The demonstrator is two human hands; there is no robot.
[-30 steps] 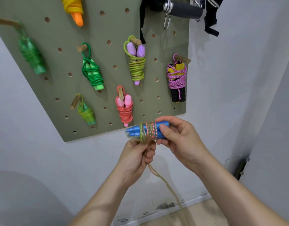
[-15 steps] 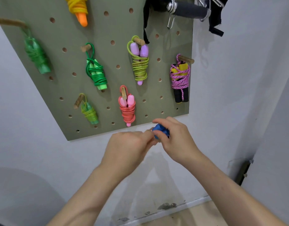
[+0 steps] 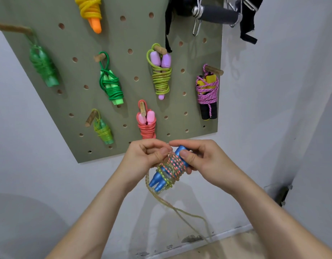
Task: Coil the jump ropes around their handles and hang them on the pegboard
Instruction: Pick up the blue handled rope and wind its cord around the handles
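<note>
Two blue handles [image 3: 158, 181] lie side by side, tilted, with a multicoloured braided rope [image 3: 172, 168] coiled around their middle. My right hand [image 3: 200, 158] grips the upper end of the handles between thumb and fingers. My left hand [image 3: 144, 155] pinches the rope right beside the coil. The loose rope [image 3: 180, 210] hangs blurred from my left hand toward the floor. Behind and above is the olive green pegboard [image 3: 124, 71], just past my hands.
Several coiled ropes hang on wooden pegs: a pink-handled red one [image 3: 147, 121] just above my hands, a purple-handled one [image 3: 161, 71], a pink-roped black one [image 3: 207, 94], green ones [image 3: 111, 83]. A grey grip with straps [image 3: 217, 13] hangs at the top right. White wall surrounds the board.
The handles turned from lying crosswise to tilted with their tips pointing down-left. My left hand went over the bundle and came back beside it. The coil on the handles has grown wider.
</note>
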